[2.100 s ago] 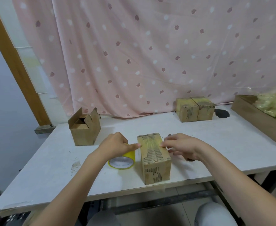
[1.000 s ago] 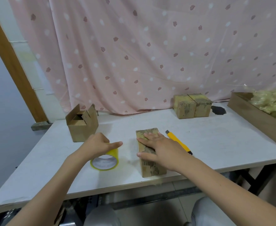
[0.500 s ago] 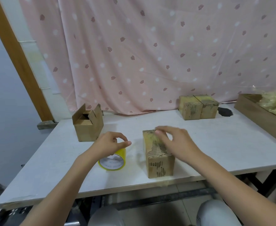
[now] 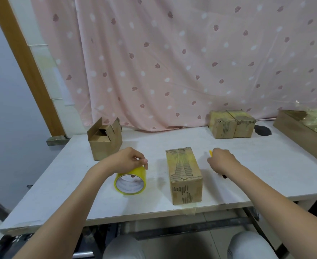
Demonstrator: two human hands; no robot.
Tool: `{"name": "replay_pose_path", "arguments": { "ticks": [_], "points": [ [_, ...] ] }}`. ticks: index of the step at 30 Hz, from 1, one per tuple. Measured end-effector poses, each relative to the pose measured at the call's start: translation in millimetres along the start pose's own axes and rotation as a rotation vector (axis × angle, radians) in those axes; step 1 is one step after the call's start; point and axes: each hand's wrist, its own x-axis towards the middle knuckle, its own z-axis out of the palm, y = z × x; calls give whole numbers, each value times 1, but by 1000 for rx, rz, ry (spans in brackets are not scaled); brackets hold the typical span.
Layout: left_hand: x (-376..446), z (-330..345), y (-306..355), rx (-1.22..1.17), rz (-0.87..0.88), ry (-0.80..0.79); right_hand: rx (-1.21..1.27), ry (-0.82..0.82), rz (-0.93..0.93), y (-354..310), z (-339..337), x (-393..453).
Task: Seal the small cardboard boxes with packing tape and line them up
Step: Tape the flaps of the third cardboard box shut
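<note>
Fingers (image 4: 141, 161) curled on glossy yellow tape roll (image 4: 130, 182) beside taped corrugated box (image 4: 183, 174).

The right hand (image 4: 221, 161) hides most of a yellow tool (image 4: 210, 152), perhaps a cutter; beyond it, the wooden tray (image 4: 300, 131) runs off-frame.

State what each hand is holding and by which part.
The left hand grips the yellow tape roll by its upper rim. The right hand is over the yellow utility knife, covering its middle; whether it grips it cannot be told.
</note>
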Motion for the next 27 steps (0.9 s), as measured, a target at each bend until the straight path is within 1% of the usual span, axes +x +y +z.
{"name": "replay_pose_path", "arguments": {
  "ticks": [2,4,7,10,14,15,19,27],
  "points": [
    [1,-3,-3,7,22,-15,56,80,-21,-14,-19,-5],
    [3,-3,-6,9,34,-16,107,80,-103,-35,-40,-19],
    [3,0,-7,-23,37,-6,217,-43,-262,-71,-68,-54],
    [0,0,-6,-89,25,-15,134,-208,-366,-100,-82,-84],
    [-2,2,-5,-149,12,-21,-143,-288,-388,-122,-84,-99],
    [-3,2,-4,-162,7,-19,-170,-295,-387,-125,-84,-101],
    [-1,2,-3,-163,-7,-34,-213,-319,-381,-133,-84,-106],
    [3,8,-3,-161,13,-20,-208,-273,-390,-140,-73,-105]
  ]
}}
